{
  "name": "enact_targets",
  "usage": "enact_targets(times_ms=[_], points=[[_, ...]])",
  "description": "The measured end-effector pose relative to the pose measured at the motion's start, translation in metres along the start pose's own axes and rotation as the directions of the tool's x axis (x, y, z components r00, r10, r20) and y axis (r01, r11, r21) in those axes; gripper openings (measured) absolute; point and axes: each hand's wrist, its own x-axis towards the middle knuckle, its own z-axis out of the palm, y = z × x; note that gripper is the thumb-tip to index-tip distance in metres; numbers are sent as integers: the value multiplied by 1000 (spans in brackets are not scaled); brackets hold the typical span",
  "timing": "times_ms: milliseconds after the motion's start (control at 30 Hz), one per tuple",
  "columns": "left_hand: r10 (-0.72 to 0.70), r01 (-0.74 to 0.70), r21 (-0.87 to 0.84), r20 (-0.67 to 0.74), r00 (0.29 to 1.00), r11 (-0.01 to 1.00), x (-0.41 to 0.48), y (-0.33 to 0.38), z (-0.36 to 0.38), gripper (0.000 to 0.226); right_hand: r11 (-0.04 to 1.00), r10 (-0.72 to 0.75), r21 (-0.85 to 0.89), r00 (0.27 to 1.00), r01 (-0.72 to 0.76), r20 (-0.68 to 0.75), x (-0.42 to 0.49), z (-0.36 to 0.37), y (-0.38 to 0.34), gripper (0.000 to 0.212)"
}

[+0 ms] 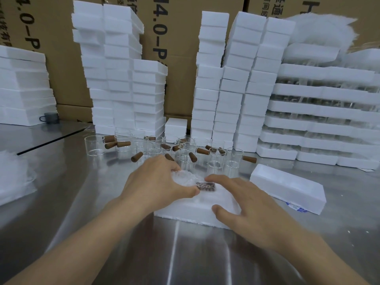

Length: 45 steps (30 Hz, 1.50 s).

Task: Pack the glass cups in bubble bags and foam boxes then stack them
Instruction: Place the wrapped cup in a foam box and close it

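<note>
Left hand (156, 182) is clamped around the bagged cup (185, 178), holding it in the foam box (185, 213) on the steel table (72, 182). Only the brown handle shows through the bubbles; the glass itself is hard to make out. Right hand (246, 204) lies spread on the box with loose fingers, gripping nothing and covering its right end. Bare glass cups (94, 145) stand behind, some hidden by the knuckles.
</note>
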Motion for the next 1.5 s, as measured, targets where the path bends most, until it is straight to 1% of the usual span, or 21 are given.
enact_targets(times_ms=[100, 167, 233, 300, 400, 500, 567, 667, 700, 767, 833, 900, 967, 1033, 1133, 1200, 1267, 1300, 1367, 1433, 1500], points=[[12, -13, 34, 47, 999, 999, -3, 0, -1, 88, 1000, 6, -29, 1000, -5, 16, 2, 0, 1, 62], [52, -51, -8, 74, 996, 999, -5, -1, 0, 91, 999, 7, -44, 1000, -6, 16, 2, 1, 2, 64], [96, -80, -177, 86, 992, 981, -5, -1, -1, 78, 999, 3, -48, 1000, -2, 10, 1, 1, 3, 64], [153, -101, -363, 116, 981, 926, -5, -2, 2, 63, 999, -2, -43, 1000, 2, 8, 1, 2, 3, 61], [236, -116, -403, 261, 936, 908, -7, -2, 8, 59, 1000, -5, -21, 1000, 5, 14, 1, 1, 6, 55], [189, -27, -508, 270, 944, 861, -5, -7, 10, 54, 996, 24, 88, 999, -21, -39, 4, -8, 18, 52], [87, 22, -576, 162, 983, 817, 0, -9, 9, 47, 994, 96, 62, 982, -87, -160, 7, -18, 35, 52], [-89, 40, -596, -52, 995, 802, 8, -15, 6, 31, 945, 286, -66, 905, -322, -315, 10, -30, 64, 56], [-105, 47, -564, -71, 992, 825, 10, -18, 6, 29, 906, 358, -99, 871, -411, -336, 11, -32, 73, 57], [-99, 69, -489, -37, 994, 869, 11, -24, 7, 24, 820, 477, -167, 816, -547, -327, 11, -32, 89, 57], [-91, 80, -457, -3, 996, 886, 11, -27, 8, 20, 761, 538, -232, 789, -606, -298, 10, -27, 101, 53], [-92, 81, -416, -6, 996, 906, 10, -26, 5, 20, 741, 530, -285, 790, -608, -307, 9, -23, 108, 43], [-101, 84, -353, -31, 994, 932, 9, -24, -2, 21, 760, 483, -288, 802, -583, -351, 10, -23, 107, 36], [-109, 69, -342, -97, 989, 937, 10, -24, -9, 22, 818, 408, -225, 811, -529, -420, 12, -27, 97, 30], [-100, -12, -509, -193, 976, 861, 12, -20, -17, 33, 944, 194, -132, 834, -301, -517, 14, -31, 62, 26], [53, -169, -521, -230, 972, 837, 8, -17, -21, 62, 990, -13, -123, 807, -74, -591, 8, -30, 31, 26], [272, -367, -362, -288, 918, 857, 2, -13, -24, 89, 972, -219, -211, 744, 107, -632, -1, -30, 4, 29], [370, -457, -265, -320, 872, 849, 0, -11, -24, 95, 952, -297, -250, 716, 174, -631, -4, -29, -6, 30], [463, -553, -152, -394, 794, 819, -2, -7, -23, 90, 923, -384, -282, 680, 263, -624, -9, -28, -17, 30], [469, -589, -130, -480, 741, 797, -2, -5, -23, 71, 916, -401, -267, 655, 301, -640, -11, -28, -21, 31], [459, -602, -158, -508, 729, 783, -3, -3, -26, 60, 928, -368, -229, 623, 294, -690, -12, -31, -21, 37]])
